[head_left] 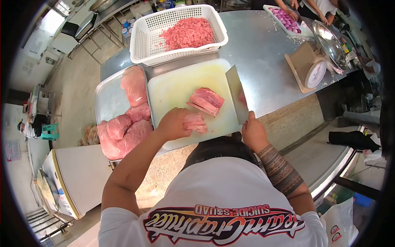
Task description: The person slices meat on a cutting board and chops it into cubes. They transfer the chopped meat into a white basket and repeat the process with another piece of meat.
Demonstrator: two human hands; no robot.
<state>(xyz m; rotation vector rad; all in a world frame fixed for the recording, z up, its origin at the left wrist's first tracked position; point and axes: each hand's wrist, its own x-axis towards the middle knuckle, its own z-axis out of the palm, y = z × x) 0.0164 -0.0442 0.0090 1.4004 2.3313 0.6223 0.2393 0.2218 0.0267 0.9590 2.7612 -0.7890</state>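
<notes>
My left hand [175, 123] is closed around a bundle of cut meat strips [195, 123] at the near edge of the cutting board [173, 86]. My right hand [254, 132] grips the handle of a cleaver [237, 92], whose broad blade points away from me along the board's right edge. A larger piece of raw meat [207, 101], partly sliced lengthwise, lies mid-board, apart from the blade. To the left, a metal tray [108, 95] holds several big chunks of raw meat [135, 133].
Behind the board stands a white perforated basket [142, 39] with diced meat [189, 33]. At right are a dial scale [306, 68] and a metal bowl [329, 43]. Co-workers' hands [291, 12] work over a board of purple onions [284, 19] on the steel table [257, 53].
</notes>
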